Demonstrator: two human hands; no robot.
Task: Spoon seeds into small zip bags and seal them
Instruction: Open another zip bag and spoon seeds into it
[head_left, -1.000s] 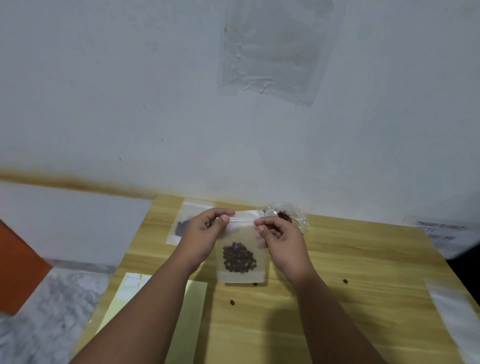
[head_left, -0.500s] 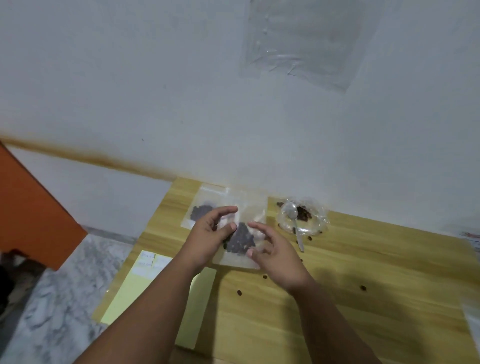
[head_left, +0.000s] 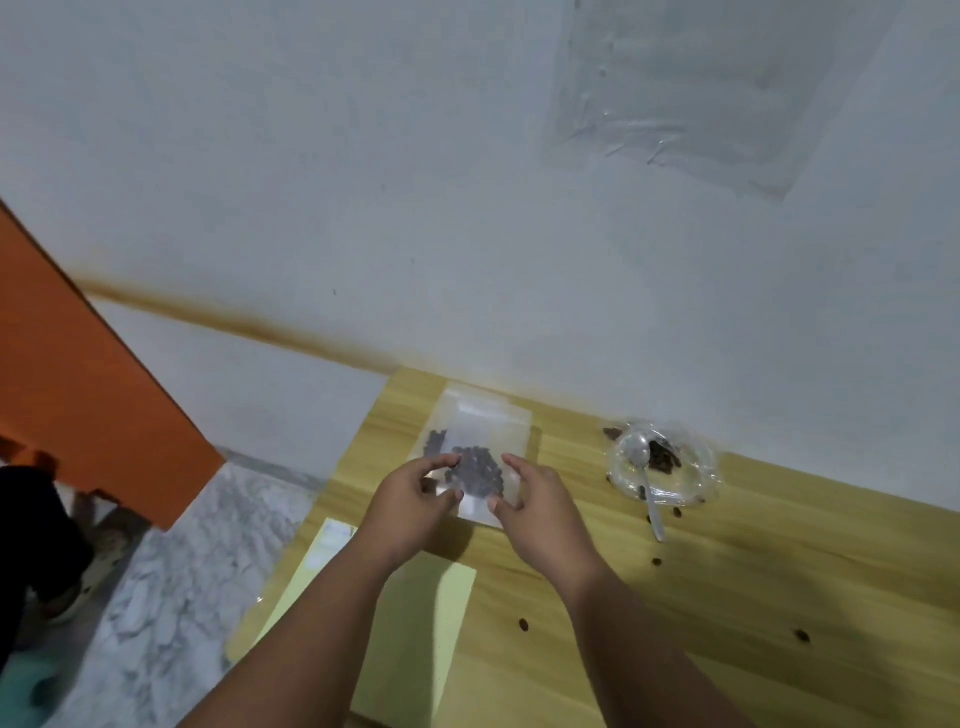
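Note:
A small clear zip bag (head_left: 480, 475) with dark seeds lies flat on top of another seed-filled bag (head_left: 435, 440) near the table's far left corner. My left hand (head_left: 415, 499) is at its left edge and my right hand (head_left: 540, 504) at its right edge. Both hands have loosely curved fingers, with the thumb and forefinger tips touching the bag's sides. To the right, a crumpled clear plastic wrap (head_left: 691, 467) holds loose dark seeds. A white plastic spoon (head_left: 647, 478) rests in it, handle pointing towards me.
The wooden table (head_left: 753, 597) stands against a white wall. Pale yellow sheets (head_left: 415, 623) lie at its left front edge. A few stray seeds (head_left: 523, 625) are scattered on the wood. An orange panel (head_left: 78, 389) and marble floor are to the left.
The seed bag went from upright in both hands' pinch to lying flat on the other bag at the far left. My fingers have loosened, and my head has turned left.

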